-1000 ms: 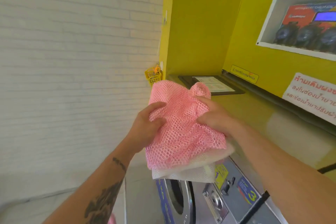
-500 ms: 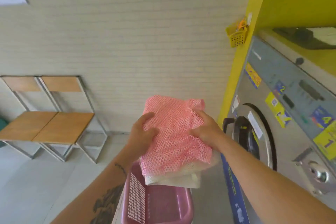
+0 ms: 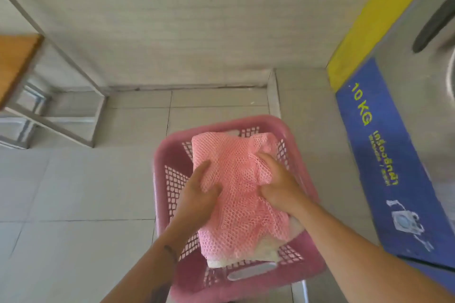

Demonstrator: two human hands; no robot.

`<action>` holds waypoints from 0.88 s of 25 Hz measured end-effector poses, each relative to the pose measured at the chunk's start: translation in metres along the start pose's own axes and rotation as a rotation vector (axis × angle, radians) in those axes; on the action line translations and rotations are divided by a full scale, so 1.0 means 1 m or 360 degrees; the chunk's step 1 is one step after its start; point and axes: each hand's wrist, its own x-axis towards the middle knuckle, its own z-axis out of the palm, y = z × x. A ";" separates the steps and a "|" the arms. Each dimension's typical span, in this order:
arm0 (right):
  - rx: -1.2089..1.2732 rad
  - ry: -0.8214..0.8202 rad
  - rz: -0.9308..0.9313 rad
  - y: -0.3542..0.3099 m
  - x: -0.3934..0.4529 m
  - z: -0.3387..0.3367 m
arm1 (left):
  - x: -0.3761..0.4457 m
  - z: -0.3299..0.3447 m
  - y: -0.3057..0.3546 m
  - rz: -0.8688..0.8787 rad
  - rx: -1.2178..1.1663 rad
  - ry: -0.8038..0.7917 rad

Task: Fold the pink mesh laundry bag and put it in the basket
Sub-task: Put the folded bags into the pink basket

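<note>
The folded pink mesh laundry bag (image 3: 236, 187) is held flat over the open top of the pink plastic basket (image 3: 305, 179) on the floor. A white cloth layer (image 3: 266, 252) shows under its near edge. My left hand (image 3: 197, 194) grips the bag's left side, thumb on top. Gripping the right side is my right hand (image 3: 278, 187). Whether the bag touches the basket's bottom is hidden by the bag itself.
A washing machine with a blue "10 KG" panel (image 3: 384, 160) stands close on the right. Wooden chairs on metal frames (image 3: 29, 96) are at the far left. A white brick wall (image 3: 184, 19) is ahead, tiled floor (image 3: 73, 192) around the basket.
My view has swung from the machine top down to the floor. Both hands have carried the folded bag down and over the basket, keeping the same grip.
</note>
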 end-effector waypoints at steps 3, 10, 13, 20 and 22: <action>-0.0109 -0.0037 0.0118 0.067 0.046 0.054 | 0.050 0.024 -0.084 -0.0181 0.0048 -0.0100; -0.0546 -0.0063 0.0163 0.148 0.115 0.095 | 0.113 0.054 -0.166 -0.0375 0.0386 -0.0307; -0.0758 -0.0007 0.0268 0.157 0.110 0.082 | 0.105 0.057 -0.162 -0.0369 0.0577 -0.0263; -0.0426 -0.0009 0.0085 0.070 0.011 0.018 | 0.034 0.028 -0.051 -0.0093 0.0505 -0.0308; -0.0441 0.0034 0.0079 0.029 -0.026 -0.009 | 0.003 0.013 0.005 0.0091 0.0537 -0.0319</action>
